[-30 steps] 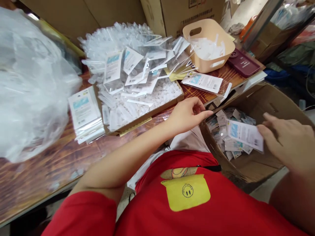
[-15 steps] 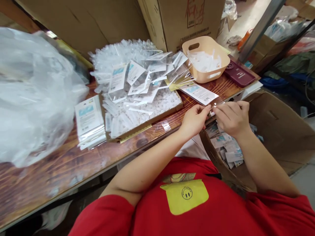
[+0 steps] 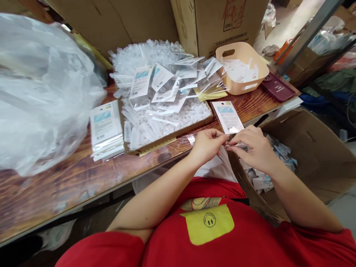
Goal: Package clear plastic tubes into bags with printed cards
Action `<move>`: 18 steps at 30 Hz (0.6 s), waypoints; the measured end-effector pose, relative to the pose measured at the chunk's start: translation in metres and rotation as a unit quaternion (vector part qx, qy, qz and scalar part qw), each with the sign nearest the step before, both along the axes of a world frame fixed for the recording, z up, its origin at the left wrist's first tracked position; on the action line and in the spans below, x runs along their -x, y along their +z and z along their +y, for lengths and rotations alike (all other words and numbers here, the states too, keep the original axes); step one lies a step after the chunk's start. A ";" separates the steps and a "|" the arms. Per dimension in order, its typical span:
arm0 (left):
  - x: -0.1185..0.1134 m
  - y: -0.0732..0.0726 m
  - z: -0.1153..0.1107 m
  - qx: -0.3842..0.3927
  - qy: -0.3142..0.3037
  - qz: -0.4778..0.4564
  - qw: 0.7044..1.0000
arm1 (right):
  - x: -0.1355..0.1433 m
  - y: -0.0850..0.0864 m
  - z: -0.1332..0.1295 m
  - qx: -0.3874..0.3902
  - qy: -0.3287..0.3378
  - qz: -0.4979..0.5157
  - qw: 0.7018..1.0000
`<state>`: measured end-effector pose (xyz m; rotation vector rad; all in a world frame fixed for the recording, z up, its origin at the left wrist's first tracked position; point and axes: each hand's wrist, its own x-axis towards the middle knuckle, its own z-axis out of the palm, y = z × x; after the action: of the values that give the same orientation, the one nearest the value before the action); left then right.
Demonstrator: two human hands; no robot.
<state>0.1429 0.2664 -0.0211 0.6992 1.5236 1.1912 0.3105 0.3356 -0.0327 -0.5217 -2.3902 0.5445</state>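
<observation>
In front of my body, at the table's edge, both hands are pinched close together. My left hand has thumb and forefinger closed at the near end of a clear packet with a printed card. My right hand pinches the same end from the other side, fingers curled. The packet's card, white with a light blue picture, points away from me over the tabletop. Below the fingers hangs a pale strip, partly hidden; I cannot tell whether it belongs to the packet.
A shallow cardboard tray holds many small clear plastic pieces, with carded packets on top. Left of it lie a packet stack and a large plastic bag. A beige basket, a dark red phone and an open carton are on the right.
Both hands have come a little nearer to me and to the left. The packet's card has swung to point more directly away from me. The pale strip now shows under the fingers.
</observation>
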 end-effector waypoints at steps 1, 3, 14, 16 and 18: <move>0.001 0.001 -0.001 0.005 -0.001 -0.003 1.000 | 0.001 0.001 0.000 0.014 0.001 -0.005 1.000; 0.001 0.003 -0.002 0.013 0.000 -0.007 1.000 | 0.004 0.004 0.001 0.030 0.005 -0.016 0.999; 0.004 0.005 -0.003 0.035 0.028 -0.046 0.998 | 0.014 0.009 0.009 0.084 0.070 -0.074 0.991; 0.006 0.005 -0.003 0.040 0.036 -0.075 0.996 | 0.015 0.007 0.013 0.096 0.088 -0.067 0.989; 0.007 0.006 -0.003 0.046 0.043 -0.094 0.994 | 0.015 0.008 0.016 0.096 0.101 -0.061 0.988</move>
<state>0.1354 0.2638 -0.0151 0.4509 1.4519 1.2060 0.2954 0.3520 -0.0251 -0.4058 -2.5389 0.8605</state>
